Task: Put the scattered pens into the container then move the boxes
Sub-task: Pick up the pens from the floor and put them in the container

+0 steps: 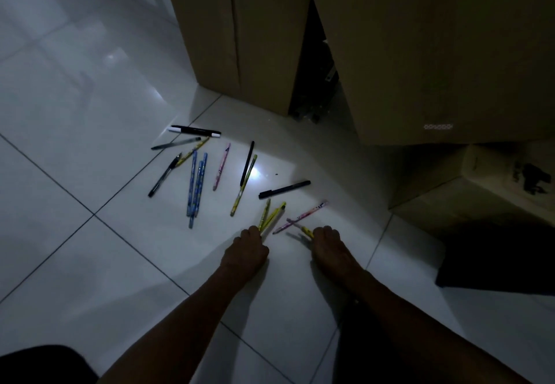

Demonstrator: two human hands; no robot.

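Observation:
Several pens lie scattered on the white tiled floor [90,143]: blue pens [196,182], a pink pen [221,166], black pens [284,189], a black-and-white marker [194,130]. My left hand [244,253] grips two yellow pens [268,217] that stick out forward. My right hand [329,247] holds a yellow pen [307,230], close to a pink pen [303,216] lying on the floor. Tall cardboard boxes [240,32] [435,53] stand behind the pens. No pen container shows.
A lower cardboard box [468,200] with a dark print sits at right, with a black mat [498,260] in front of it. Dark clutter [315,83] fills the gap between the tall boxes. A dark shape [45,364] lies at bottom left.

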